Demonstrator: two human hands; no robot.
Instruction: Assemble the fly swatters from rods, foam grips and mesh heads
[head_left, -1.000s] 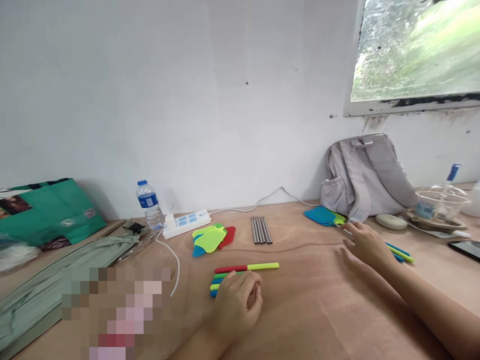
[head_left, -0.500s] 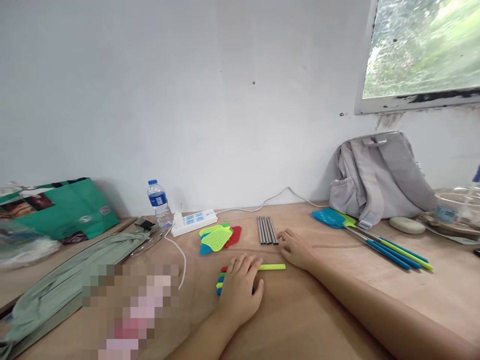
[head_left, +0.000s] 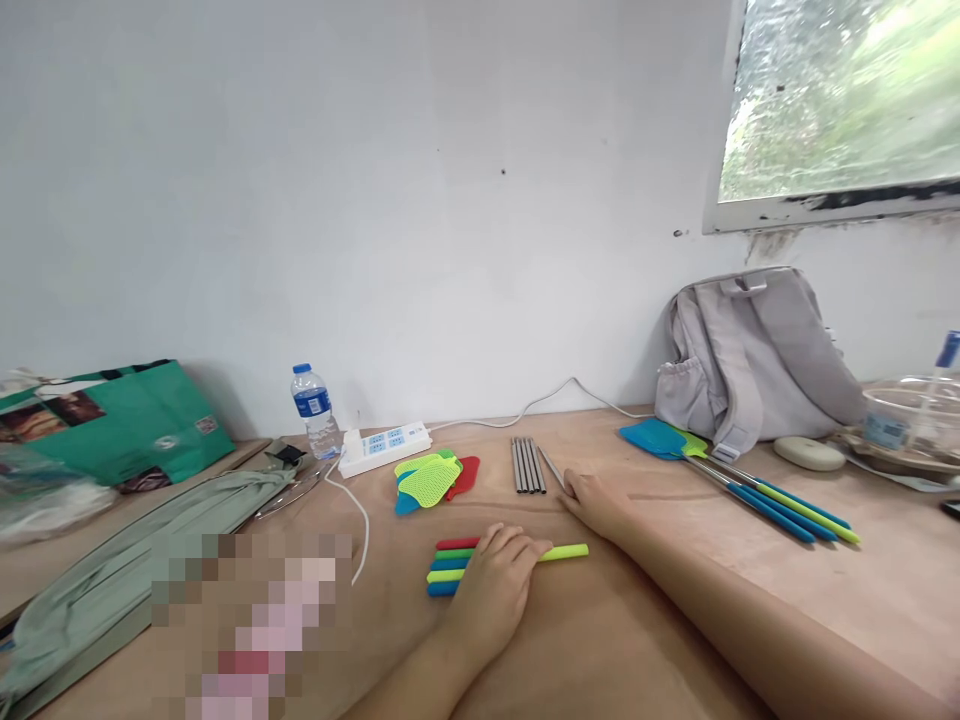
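One metal tube (head_left: 553, 467) slants leftward from the right hand (head_left: 592, 503); a yellow-green handle sleeve (head_left: 564, 552) points right from the left hand (head_left: 495, 578)

We see the right hand pinched on the near end of the tube, its fingertips drawn together there. The far end is bare and points towards the wall (head_left: 480, 250), angled to the left. The tube sits just to the right of four more metal tubes (head_left: 529, 466); we cannot tell whether it rests on the wooden tabletop (head_left: 637, 640). Those four lie side by side, their long axes running towards the wall, far ends leaning slightly left.

The left hand is closed over the yellow-green sleeve, fingers bent together, thumb out of our sight. The sleeve's long axis runs left to right, its visible end pointing right and slightly towards the wall; the other end is hidden by the hand. Beside and under that hand we count five further sleeves (head_left: 448, 564), from far to near red, green, blue, yellow-green and blue, all parallel, left ends showing, right ends covered.

Beyond them, mesh fly-swatter heads (head_left: 426, 484) lie heaped near a white power strip (head_left: 385, 449). On the right we find assembled fly swatters (head_left: 772, 513) before a grey backpack (head_left: 750, 350), heads towards the wall, handles pointing near and right.
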